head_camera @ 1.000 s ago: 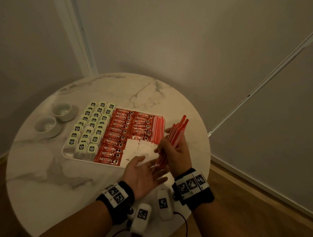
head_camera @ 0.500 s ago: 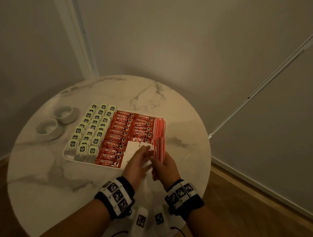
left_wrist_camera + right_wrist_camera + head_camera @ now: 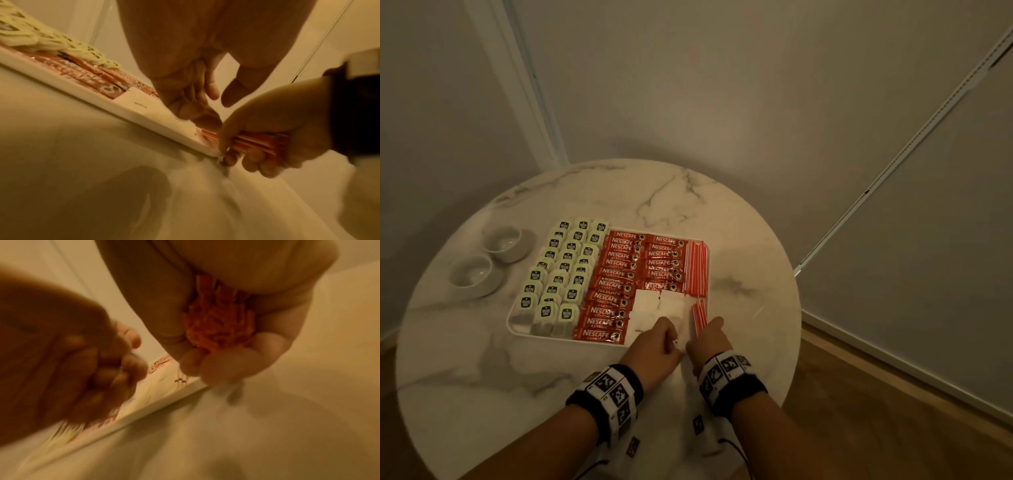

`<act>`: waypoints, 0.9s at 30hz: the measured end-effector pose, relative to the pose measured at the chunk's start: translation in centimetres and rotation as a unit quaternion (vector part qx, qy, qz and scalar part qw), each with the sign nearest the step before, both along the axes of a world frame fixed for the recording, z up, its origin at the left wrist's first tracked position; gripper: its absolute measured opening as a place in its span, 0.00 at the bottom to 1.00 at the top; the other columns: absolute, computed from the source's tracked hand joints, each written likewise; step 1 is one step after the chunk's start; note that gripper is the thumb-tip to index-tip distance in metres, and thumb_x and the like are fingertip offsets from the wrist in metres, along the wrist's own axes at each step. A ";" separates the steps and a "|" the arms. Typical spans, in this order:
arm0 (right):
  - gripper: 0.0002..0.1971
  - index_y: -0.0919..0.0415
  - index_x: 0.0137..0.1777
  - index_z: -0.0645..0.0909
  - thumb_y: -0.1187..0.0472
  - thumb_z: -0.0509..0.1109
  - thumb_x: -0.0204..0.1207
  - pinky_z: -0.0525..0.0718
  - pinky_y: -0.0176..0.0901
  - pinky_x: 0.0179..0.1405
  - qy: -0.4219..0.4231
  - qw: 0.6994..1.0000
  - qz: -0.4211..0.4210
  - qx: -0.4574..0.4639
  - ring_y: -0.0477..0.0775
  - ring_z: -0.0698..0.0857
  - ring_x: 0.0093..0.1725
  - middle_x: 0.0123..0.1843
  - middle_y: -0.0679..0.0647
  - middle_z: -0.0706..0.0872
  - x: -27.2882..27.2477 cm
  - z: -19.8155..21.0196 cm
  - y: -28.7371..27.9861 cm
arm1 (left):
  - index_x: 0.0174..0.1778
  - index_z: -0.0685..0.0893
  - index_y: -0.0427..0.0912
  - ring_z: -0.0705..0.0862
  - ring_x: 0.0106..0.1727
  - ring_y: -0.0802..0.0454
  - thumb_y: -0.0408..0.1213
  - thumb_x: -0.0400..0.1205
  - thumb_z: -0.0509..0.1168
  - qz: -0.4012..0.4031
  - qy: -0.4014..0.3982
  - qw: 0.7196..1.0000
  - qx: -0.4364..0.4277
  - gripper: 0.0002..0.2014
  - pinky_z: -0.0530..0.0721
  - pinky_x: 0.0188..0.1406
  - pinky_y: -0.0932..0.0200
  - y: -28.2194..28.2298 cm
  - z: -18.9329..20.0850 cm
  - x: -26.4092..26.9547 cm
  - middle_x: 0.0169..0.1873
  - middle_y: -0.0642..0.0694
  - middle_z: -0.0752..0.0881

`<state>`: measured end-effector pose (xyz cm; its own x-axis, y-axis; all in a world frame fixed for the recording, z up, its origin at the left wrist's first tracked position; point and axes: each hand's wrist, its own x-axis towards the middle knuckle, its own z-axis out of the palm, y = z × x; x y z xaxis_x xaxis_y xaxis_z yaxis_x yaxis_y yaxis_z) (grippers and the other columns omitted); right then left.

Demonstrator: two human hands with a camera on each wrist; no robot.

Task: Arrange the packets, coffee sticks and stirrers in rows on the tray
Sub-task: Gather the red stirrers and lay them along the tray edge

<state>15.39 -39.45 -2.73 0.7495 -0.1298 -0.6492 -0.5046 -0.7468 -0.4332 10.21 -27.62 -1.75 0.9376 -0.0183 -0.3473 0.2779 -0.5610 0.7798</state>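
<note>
step: laying stirrers (image 3: 698, 313) into tray (image 3: 512, 320) corner
right hand (image 3: 707, 337): grips stirrer bundle
left hand (image 3: 655, 344): loosely curled, empty
next: release, straighten row

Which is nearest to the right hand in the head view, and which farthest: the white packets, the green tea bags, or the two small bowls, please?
From the right hand:
1. White packets, just left, on the tray's near corner.
2. Green tea bags, on the tray's left side.
3. Small bowls, off the tray, far left.

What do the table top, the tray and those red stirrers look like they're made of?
Table top: marble or a marble-look laminate, smooth, with grey veining on white.
Tray: plain white, matte, probably plastic; can't be sure.
Stirrers: thin red-and-white striped sticks, likely plastic; the right hand holds a bundle.
</note>
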 end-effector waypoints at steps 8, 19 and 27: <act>0.33 0.62 0.73 0.55 0.63 0.71 0.75 0.84 0.58 0.61 0.050 0.996 -0.053 0.055 0.66 0.83 0.62 0.65 0.65 0.79 0.6 2.2 0.2 | 0.49 0.72 0.36 0.88 0.35 0.48 0.26 0.76 0.71 0.042 0.217 0.954 -0.202 0.13 0.87 0.30 0.59 -0.9 -0.2 -0.2 0.40 0.37 0.87; 0.27 0.62 0.69 0.71 0.49 0.69 0.74 0.85 0.49 0.53 0.043 0.996 -0.026 0.067 0.59 0.84 0.56 0.62 0.59 0.82 0.7 2.5 -0.8 | 0.46 0.85 0.28 0.86 0.27 0.52 0.21 0.74 0.71 0.134 0.221 0.931 -0.258 0.06 0.83 0.26 0.63 -2.9 -1.8 0.1 0.32 0.39 0.87; 0.13 0.69 0.59 0.82 0.61 0.67 0.80 0.82 0.49 0.58 0.033 0.987 0.158 -0.017 0.64 0.86 0.57 0.57 0.64 0.87 0.4 1.8 -2.5 | 0.55 0.74 0.32 0.88 0.37 0.42 0.20 0.71 0.73 0.170 0.203 0.940 -0.214 0.20 0.89 0.36 0.53 -3.0 -2.0 -0.1 0.45 0.32 0.88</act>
